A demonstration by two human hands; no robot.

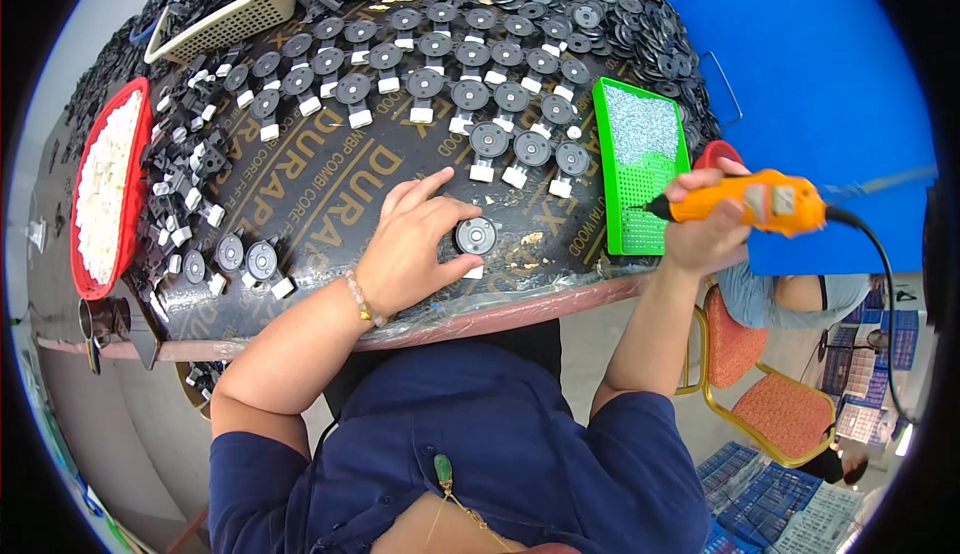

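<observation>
My left hand [412, 246] rests on the dark table and pinches a round black part with a grey centre [476, 236] between thumb and fingers, near the front edge. My right hand [703, 224] grips an orange electric screwdriver [755, 202]. Its tip points left over a green perforated tray [640, 166] that holds small silvery screws. A black cable runs from the screwdriver's back end to the right.
Rows of assembled round black parts with white blocks [450, 74] cover the table's middle and back. A red tray of white pieces [105, 189] lies at left, a cream basket [235, 14] at back left. A blue panel [810, 84] and an orange chair [770, 394] stand right.
</observation>
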